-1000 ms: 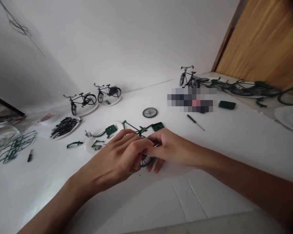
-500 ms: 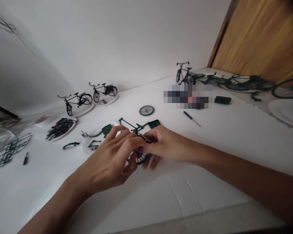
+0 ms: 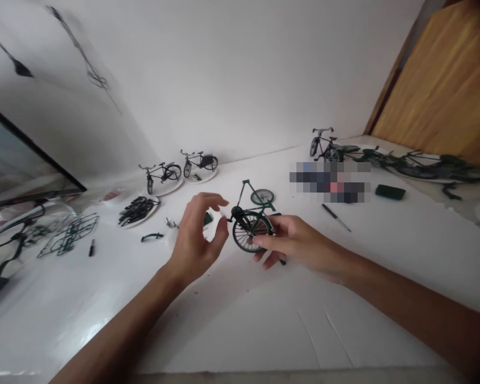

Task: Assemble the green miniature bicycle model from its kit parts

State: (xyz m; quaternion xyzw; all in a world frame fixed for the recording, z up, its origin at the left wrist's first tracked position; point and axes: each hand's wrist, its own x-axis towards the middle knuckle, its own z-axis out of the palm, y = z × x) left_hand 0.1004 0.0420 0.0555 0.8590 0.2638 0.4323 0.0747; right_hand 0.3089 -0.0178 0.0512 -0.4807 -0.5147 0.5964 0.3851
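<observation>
The little green model bike (image 3: 248,226) is sitting just in front of the middle of the white table (image 3: 224,330), between both hands. It's only got one wheel on, and that wheel faces the camera, with the frame rising up and back from it, so I can't really judge its long axis from here. My right hand (image 3: 294,240) is pressed onto it, fingers pinched in at the wheel's lower right, though the exact contact point is hidden. A dark bit (image 3: 282,261) pokes out under that hand, too small to identify. My left hand (image 3: 196,232) is apart from the bike, fingers and thumb spread in a loose curve, holding nothing.

Just behind the frame, a loose spoked wheel (image 3: 262,197) lies flat. A green part (image 3: 208,218) is mostly hidden behind the left hand, on what may be a plate, but I can't tell. Further left, a paper plate (image 3: 148,217) holds a heap of black parts, and two finished black bikes (image 3: 162,172) (image 3: 200,161) stand on their own plates. A screwdriver (image 3: 336,217) lies to the right, by a blurred-out patch (image 3: 330,182) I can't make out.
</observation>
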